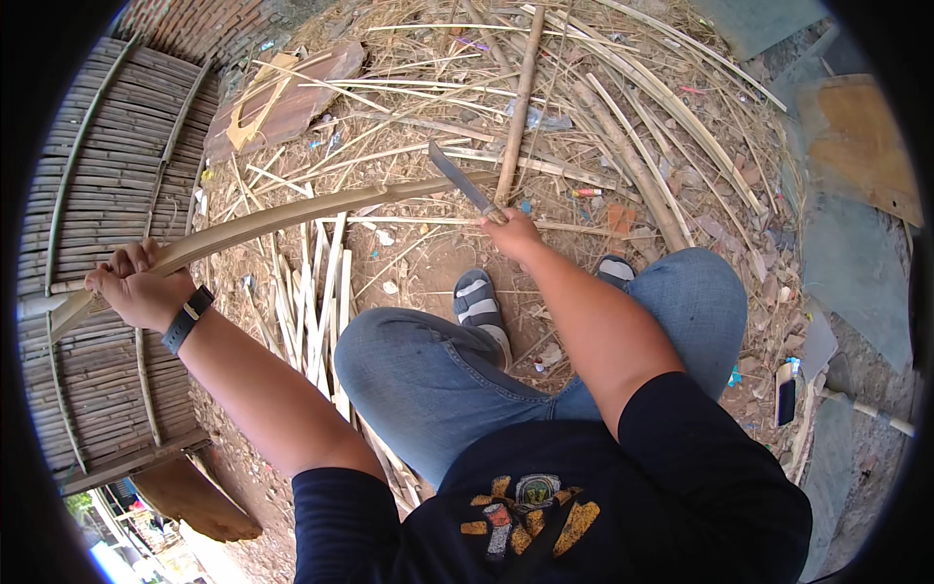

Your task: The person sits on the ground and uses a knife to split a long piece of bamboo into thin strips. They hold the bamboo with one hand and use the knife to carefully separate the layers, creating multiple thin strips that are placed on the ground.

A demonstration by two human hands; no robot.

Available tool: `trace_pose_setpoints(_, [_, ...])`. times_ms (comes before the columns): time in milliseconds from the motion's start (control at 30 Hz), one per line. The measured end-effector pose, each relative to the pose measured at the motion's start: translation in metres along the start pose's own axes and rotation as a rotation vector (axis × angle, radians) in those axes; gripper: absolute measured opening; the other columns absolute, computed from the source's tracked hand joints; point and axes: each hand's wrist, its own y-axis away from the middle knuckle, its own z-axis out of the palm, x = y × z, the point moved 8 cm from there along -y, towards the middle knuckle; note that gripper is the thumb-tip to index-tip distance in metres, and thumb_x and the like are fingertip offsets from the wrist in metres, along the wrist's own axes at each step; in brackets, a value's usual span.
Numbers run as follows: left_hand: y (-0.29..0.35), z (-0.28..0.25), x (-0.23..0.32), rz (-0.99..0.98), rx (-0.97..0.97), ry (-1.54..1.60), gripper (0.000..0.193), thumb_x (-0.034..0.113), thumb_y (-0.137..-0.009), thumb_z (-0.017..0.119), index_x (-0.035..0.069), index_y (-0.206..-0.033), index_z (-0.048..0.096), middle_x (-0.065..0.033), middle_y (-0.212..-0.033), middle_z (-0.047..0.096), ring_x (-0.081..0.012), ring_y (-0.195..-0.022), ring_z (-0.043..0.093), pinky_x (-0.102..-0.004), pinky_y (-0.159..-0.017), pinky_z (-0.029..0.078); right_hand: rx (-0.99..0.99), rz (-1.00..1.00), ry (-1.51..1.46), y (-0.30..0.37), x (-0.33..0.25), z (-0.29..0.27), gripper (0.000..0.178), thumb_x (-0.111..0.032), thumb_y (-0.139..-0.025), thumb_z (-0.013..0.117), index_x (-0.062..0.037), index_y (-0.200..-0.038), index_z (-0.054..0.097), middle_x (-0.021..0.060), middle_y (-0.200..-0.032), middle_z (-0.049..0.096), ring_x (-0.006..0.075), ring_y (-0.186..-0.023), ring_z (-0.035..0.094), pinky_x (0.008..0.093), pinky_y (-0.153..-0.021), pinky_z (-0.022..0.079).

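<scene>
My left hand [141, 289], with a dark watch on its wrist, is closed round the near end of a long split bamboo strip [282, 214]. The strip arcs away to the right, its far end by an upright-looking bamboo pole [521, 107]. In my right hand [513, 236] is the handle of a long-bladed knife [462, 182]. Its blade points up and left, crossing over the strip near the strip's far end. Whether the edge touches the bamboo I cannot tell.
Cut bamboo strips [326, 282] lie in a pile left of my knees. More strips and poles [623, 146] litter the ground ahead. A slatted bamboo wall [117, 165] stands at left, grey sheets [856, 273] at right. A phone [785, 394] lies by my right knee.
</scene>
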Motion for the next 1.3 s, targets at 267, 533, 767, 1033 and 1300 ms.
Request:
trace_pose_setpoints(267, [0.003, -0.008, 0.001, 0.009, 0.016, -0.004, 0.03, 0.039, -0.101, 0.053, 0.017, -0.083, 0.044, 0.0034, -0.065, 0.036, -0.0109, -0.053, 0.033, -0.0254, -0.049, 0.031, -0.23, 0.316, -0.392, 0.007, 0.037, 0.024, 0.024, -0.026, -0.088, 0.069, -0.0062, -0.082, 0.057, 0.0014, -0.065, 0.052, 0.0111, -0.057, 0.049, 0.0323, -0.051, 0.045])
trace_pose_setpoints(533, [0.007, -0.007, 0.002, 0.023, 0.014, 0.018, 0.031, 0.04, -0.101, 0.053, 0.015, -0.084, 0.044, 0.0036, -0.065, 0.036, -0.0109, -0.052, 0.033, -0.025, -0.049, 0.03, -0.389, 0.346, -0.627, 0.019, 0.015, 0.036, 0.011, -0.008, -0.084, 0.067, -0.0056, -0.078, 0.058, 0.0008, -0.063, 0.051, 0.0104, -0.052, 0.048, 0.0287, -0.051, 0.047])
trace_pose_setpoints(767, [0.008, -0.005, 0.005, 0.033, -0.009, 0.004, 0.033, 0.04, -0.1, 0.054, 0.014, -0.084, 0.043, 0.0028, -0.065, 0.035, -0.0107, -0.053, 0.033, -0.0244, -0.049, 0.03, -0.523, 0.313, -0.543, 0.033, 0.004, 0.049, 0.009, -0.009, -0.083, 0.068, -0.0065, -0.082, 0.059, 0.0002, -0.066, 0.054, 0.0096, -0.053, 0.05, 0.0289, -0.052, 0.048])
trace_pose_setpoints(1033, [0.013, 0.005, 0.006, 0.025, -0.012, -0.001, 0.033, 0.041, -0.101, 0.052, 0.015, -0.084, 0.042, 0.0029, -0.066, 0.035, -0.0103, -0.053, 0.034, -0.0245, -0.049, 0.032, -0.273, 0.266, -0.338, 0.009, 0.028, 0.032, 0.012, -0.011, -0.084, 0.068, -0.0067, -0.09, 0.058, -0.0014, -0.069, 0.054, 0.0073, -0.055, 0.049, 0.027, -0.053, 0.045])
trace_pose_setpoints(1300, [0.008, 0.001, 0.007, 0.04, -0.044, 0.009, 0.033, 0.042, -0.1, 0.053, 0.015, -0.084, 0.042, 0.0027, -0.066, 0.037, -0.0104, -0.053, 0.035, -0.0251, -0.049, 0.033, -0.569, 0.145, -0.445, 0.047, -0.043, 0.042, 0.017, -0.01, -0.083, 0.069, -0.0054, -0.094, 0.057, -0.002, -0.068, 0.052, 0.0072, -0.056, 0.049, 0.0251, -0.054, 0.045])
